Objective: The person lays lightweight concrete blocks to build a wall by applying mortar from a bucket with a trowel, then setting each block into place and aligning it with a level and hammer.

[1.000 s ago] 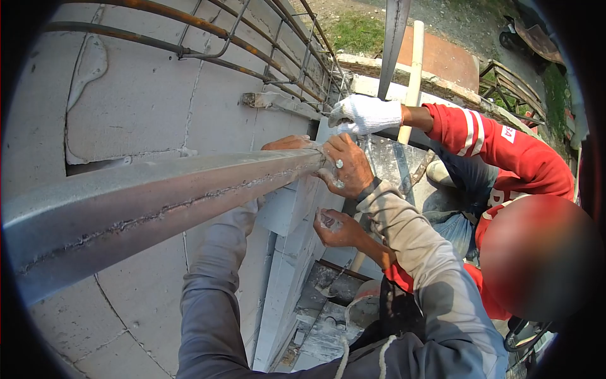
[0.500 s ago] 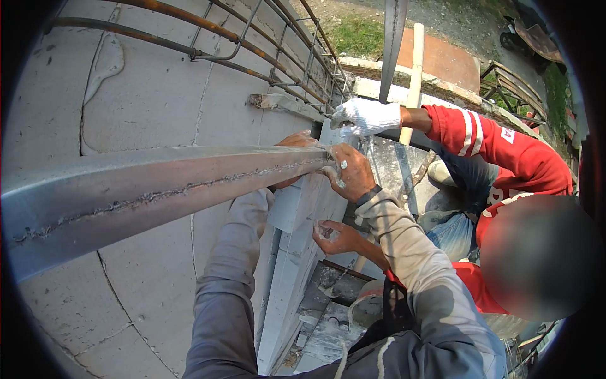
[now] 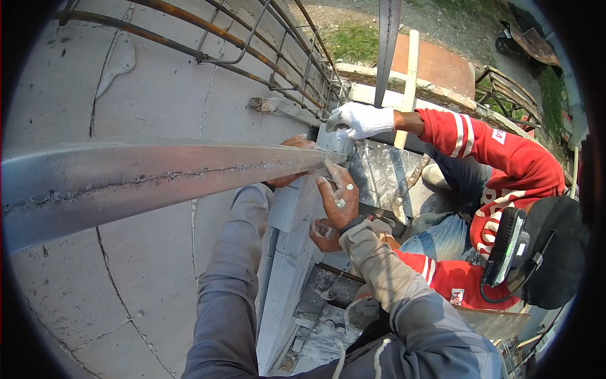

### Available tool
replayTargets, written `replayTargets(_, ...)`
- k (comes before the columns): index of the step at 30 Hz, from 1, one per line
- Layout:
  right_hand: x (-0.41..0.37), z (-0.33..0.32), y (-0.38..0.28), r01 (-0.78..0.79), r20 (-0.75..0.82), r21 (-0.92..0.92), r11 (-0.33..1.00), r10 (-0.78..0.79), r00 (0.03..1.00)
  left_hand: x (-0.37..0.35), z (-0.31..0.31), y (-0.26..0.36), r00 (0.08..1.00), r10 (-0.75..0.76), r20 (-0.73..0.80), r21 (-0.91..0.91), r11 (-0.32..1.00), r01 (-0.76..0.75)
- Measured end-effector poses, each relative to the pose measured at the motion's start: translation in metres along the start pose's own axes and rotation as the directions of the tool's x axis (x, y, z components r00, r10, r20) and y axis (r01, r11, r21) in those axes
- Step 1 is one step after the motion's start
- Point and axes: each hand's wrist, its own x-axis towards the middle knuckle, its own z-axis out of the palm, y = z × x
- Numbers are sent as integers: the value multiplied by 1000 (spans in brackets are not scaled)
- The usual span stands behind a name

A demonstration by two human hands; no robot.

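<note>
A long metal tube [image 3: 158, 180] with a rough weld seam runs from close by the camera to the top of the pale block wall. My left hand [image 3: 291, 179] is wrapped round its far part, partly hidden behind it. My right hand [image 3: 341, 197], spotted with white, has its fingers stretched out and apart, fingertips close to the tube's far end. Just beyond that end, a co-worker's white-gloved hand [image 3: 363, 120] is over the block edge. The co-worker's bare hand [image 3: 324, 236] shows below my right hand, beside the white blocks [image 3: 284, 256].
Rusty rebar cages [image 3: 278, 69] run along the upper wall. The co-worker in a red top [image 3: 511, 155] crouches at right by a dusty board [image 3: 379, 180]. A pale pole [image 3: 411, 76] and another upright metal bar [image 3: 387, 50] stand at the back.
My right hand has come off the tube's end and opened, moving slightly down. The co-worker's head and lower arm have shifted. The view has moved slightly.
</note>
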Motion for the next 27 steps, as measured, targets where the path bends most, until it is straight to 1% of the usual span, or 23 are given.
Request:
replayTargets(1, 1, 1, 0, 42, -36, -57, 997, -44, 998, 3, -2, -1, 1000, 0, 1, -2, 1000, 0)
replayTargets(2, 1, 2, 2, 40, -34, -58, 997, -42, 999, 4, -4, -1, 1000, -3, 23, -39, 999, 4)
replayTargets(4, 1, 2, 5, 110, -30, -180, 978, -117, 993, 13, -15, 9, 999, -9, 42, -81, 997, 12)
replayTargets(5, 2, 3, 5, 110, -28, -183, 977, -117, 993, 19, -21, 13, 996, -31, 79, -122, 992, 40)
replayTargets(6, 4, 4, 2, 139, -23, -244, 960, -150, 988, 21, -23, 14, 992, -50, 118, -163, 984, 69)
replayTargets(7, 5, 6, 0, 168, -20, -304, 938, -182, 983, 21, -23, 13, 992, -47, 118, -165, 984, 66)
replayTargets(9, 5, 5, -1, 171, -17, -307, 936, -185, 983, 21, -21, 10, 996, 27, 80, -123, 992, -17)
replayTargets(11, 5, 4, -2, 176, -14, -306, 936, -189, 982, 20, -17, 9, 997, 18, 69, -117, 993, -10)
replayTargets(13, 1, 5, 2, 86, 45, -261, 962, -77, 996, 6, -3, 2, 998, 1, 64, -108, 994, 6)
replayTargets(14, -2, 6, 2, 86, 43, -257, 963, -78, 996, -4, 7, -3, 999, -25, 37, -53, 998, 27)
replayTargets(15, -4, 7, 1, 82, 32, -209, 974, -77, 997, 0, 4, 2, 999, -49, 5, 2, 999, 49)
replayTargets(16, -9, 7, 0, 72, 26, -163, 984, -69, 997, 2, 3, 9, 999, -53, 5, 0, 999, 53)
replayTargets(18, -13, 9, 1, 56, 31, -166, 984, -51, 998, 10, -2, 20, 966, -219, 137, 99, 973, 207)
replayTargets(19, -14, 10, 1, 40, 30, -170, 985, -36, 999, 11, -3, 26, 966, -222, 135, 106, 972, 208)
replayTargets(21, -19, 10, 0, 24, 32, -159, 987, -19, 999, 7, -4, 48, 888, -451, 83, 263, 870, 417)
replayTargets(22, -19, 8, 0, 11, 32, -155, 988, -6, 999, 6, -9, 59, 890, -449, 75, 267, 869, 416)
replayTargets(23, -22, 5, -1, 20, 35, -158, 987, -15, 999, 2, -15, 73, 775, -631, -25, 48, 774, 632)
replayTargets(24, -25, 2, -2, -11, 50, -170, 985, 20, 999, -2, -20, 86, 608, -790, -75, -192, 610, 769)
replayTargets(25, -28, -1, -2, -41, 64, -182, 982, 53, 997, -14, -20, 93, 609, -789, -86, -192, 613, 766)
replayTargets(26, -32, -5, 0, -28, 67, -181, 983, 40, 997, -28, -19, 98, 557, -800, -222, -268, 600, 754)
replayTargets(27, -37, -7, 4, -8, 100, -206, 979, 29, 995, -41, -21, 106, 484, -803, -349, -341, 590, 732)
